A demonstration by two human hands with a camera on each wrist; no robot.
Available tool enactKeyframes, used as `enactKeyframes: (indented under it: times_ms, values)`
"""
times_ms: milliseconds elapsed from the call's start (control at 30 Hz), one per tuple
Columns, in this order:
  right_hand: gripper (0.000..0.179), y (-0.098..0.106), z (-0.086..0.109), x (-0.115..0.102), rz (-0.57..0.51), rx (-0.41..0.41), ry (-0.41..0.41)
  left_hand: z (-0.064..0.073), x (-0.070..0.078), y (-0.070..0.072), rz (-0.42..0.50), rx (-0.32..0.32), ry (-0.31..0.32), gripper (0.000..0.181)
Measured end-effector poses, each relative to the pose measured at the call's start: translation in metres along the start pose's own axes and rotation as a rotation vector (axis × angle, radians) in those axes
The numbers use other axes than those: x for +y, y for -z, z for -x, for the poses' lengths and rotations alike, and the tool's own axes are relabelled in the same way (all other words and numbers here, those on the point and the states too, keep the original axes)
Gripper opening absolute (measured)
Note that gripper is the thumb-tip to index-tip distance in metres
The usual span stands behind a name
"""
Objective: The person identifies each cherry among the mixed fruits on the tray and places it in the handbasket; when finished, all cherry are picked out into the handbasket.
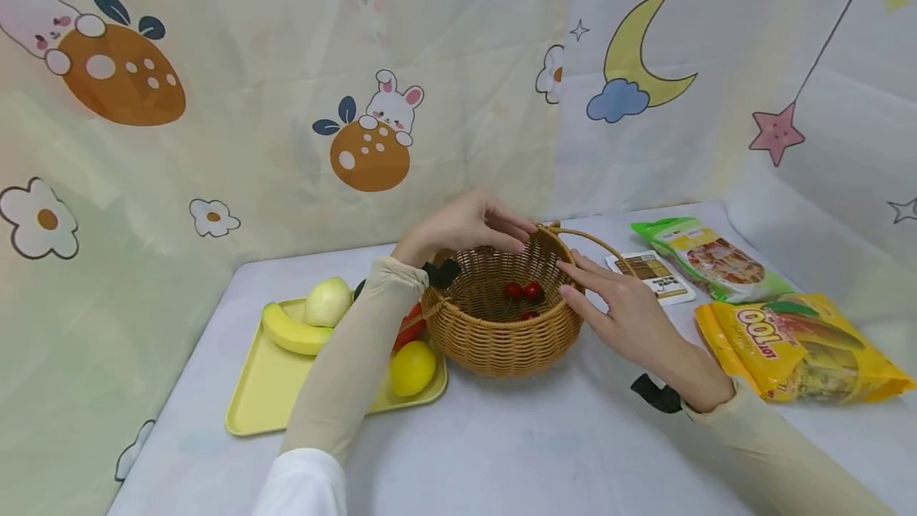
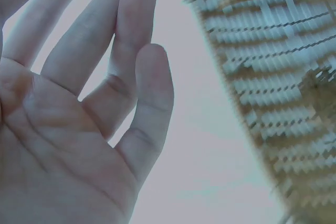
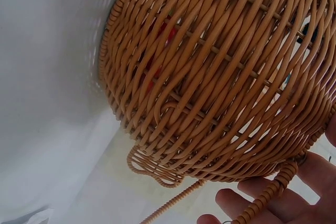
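Both grips released: left hand [image 1: 469, 223] arched above basket [image 1: 501, 347], right hand [image 1: 622, 305] outstretched, touching rim [image 1: 505, 325].

The basket [image 1: 505, 349] looks like rough woven wicker, the tray [image 1: 268, 392] smooth plastic, the yellow bag [image 1: 824, 357] glossy plastic film, the curtain [image 1: 487, 102] matt cloth.

A small tabletop set-up in a curtained corner, as I watch remotely through the head camera: nursery-style fabric [image 1: 473, 118] printed with a rabbit [image 1: 390, 112], a crescent moon [image 1: 620, 46] and a pink star [image 1: 777, 134] hangs behind and on both sides of a white-covered surface [image 1: 530, 444]. A wicker basket [image 1: 501, 347], a yellow tray [image 1: 261, 392] and a LOT 100 bag [image 1: 809, 349] dress it. Whether home, studio or lab lies beyond, I cannot tell.
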State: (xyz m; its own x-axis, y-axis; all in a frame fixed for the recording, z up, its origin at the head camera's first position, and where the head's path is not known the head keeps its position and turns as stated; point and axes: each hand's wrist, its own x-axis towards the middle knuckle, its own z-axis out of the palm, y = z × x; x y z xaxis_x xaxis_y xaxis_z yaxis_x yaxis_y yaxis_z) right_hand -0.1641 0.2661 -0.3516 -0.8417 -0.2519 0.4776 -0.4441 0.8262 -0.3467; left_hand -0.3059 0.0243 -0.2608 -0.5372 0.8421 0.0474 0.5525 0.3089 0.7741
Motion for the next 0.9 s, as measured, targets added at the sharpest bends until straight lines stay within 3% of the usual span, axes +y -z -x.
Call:
enactKeyframes:
  times_ms: [167, 333, 600, 900]
  values:
    - [0.047, 0.001, 0.000, -0.001, -0.001, -0.008, -0.011, 0.024, 0.005, 0.016, -0.047, 0.087, -0.042, 0.036]
    - [0.047, 0.002, 0.001, -0.002, 0.006, 0.000, -0.005, 0.057, 0.001, 0.027, -0.108, 0.180, -0.032, 0.032]
    - [0.046, -0.001, 0.000, -0.003, 0.006, 0.003, 0.000, 0.121, -0.018, 0.029, -0.152, 0.264, 0.089, 0.036]
    - [0.046, 0.001, 0.000, -0.004, 0.002, 0.009, 0.007, 0.200, -0.039, 0.016, -0.275, 0.361, 0.239, 0.033]
